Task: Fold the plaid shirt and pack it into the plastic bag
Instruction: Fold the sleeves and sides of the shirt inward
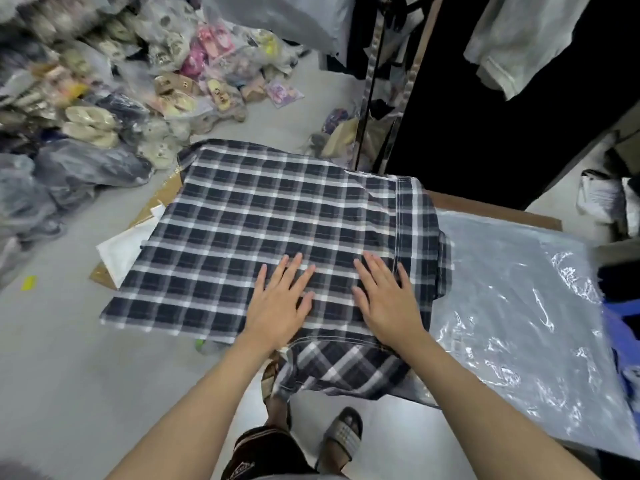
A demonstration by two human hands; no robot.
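I have my left hand point(277, 306) and right hand point(388, 299) pressed flat, fingers spread, gripping nothing, on the plaid shirt point(263, 230) at frame centre. The plastic bag point(519, 306) lies touching it at right.

The dark-and-white plaid shirt point(263, 223) is lying spread flat beneath both hands, one sleeve folded across; the clear plastic bag point(526, 306) is lying crinkled just right of the right hand point(388, 299).
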